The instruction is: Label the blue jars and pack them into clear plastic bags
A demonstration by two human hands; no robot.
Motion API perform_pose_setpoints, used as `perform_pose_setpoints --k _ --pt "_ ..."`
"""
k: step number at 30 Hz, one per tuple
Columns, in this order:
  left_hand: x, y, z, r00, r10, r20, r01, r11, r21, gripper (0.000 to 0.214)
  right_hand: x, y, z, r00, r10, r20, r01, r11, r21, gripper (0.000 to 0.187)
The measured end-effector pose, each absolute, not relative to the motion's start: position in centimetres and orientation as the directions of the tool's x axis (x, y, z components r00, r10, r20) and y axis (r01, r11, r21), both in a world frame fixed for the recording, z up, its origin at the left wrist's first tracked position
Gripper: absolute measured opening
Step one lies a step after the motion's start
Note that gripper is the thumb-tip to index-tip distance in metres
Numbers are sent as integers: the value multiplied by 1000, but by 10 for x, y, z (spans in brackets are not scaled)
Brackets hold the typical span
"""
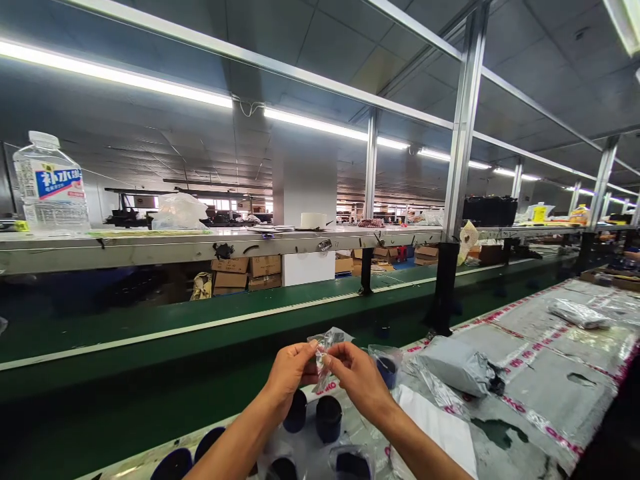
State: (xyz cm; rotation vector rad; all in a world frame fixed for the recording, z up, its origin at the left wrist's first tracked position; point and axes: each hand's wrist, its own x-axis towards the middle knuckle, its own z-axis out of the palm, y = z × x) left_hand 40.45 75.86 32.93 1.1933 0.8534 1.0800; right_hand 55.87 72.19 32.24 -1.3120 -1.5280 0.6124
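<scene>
Between my two hands is a small clear plastic bag (pixel 334 335), crumpled and held up above the bench. My left hand (pixel 293 367) pinches its left side with thumb and fingers. On the other side, my right hand (pixel 356 370) grips the bag the same way. Below my hands stand several dark blue round pieces with black tops, one of them a dark cylinder (pixel 329 419). Just right of my right hand, another blue piece (pixel 387 370) sits in clear plastic. Whether anything is inside the held bag I cannot tell.
A green conveyor belt (pixel 190 333) runs beyond the bench. White sheets (pixel 440 427) and a grey plastic-wrapped packet (pixel 455 365) lie at right on the taped bench cover (pixel 565 373). A water bottle (pixel 50 187) stands on the raised shelf (pixel 150 245), and a metal post (pixel 463 133) rises ahead.
</scene>
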Motion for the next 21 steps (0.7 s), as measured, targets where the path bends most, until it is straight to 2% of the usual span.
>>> perform_pose_setpoints --k 7,12,18,21 --pt "405 758 326 307 952 12 -213 56 975 61 555 709 324 164 866 473 535 325 -780 24" --pt "404 757 327 324 946 22 -224 54 973 62 560 707 320 195 850 490 547 321 -773 29" --pt "412 754 325 218 972 85 -263 -26 964 50 546 701 319 73 826 558 646 387 -658 14" --pt "419 753 323 194 976 96 -281 -39 959 51 538 706 319 125 855 504 634 321 -703 10"
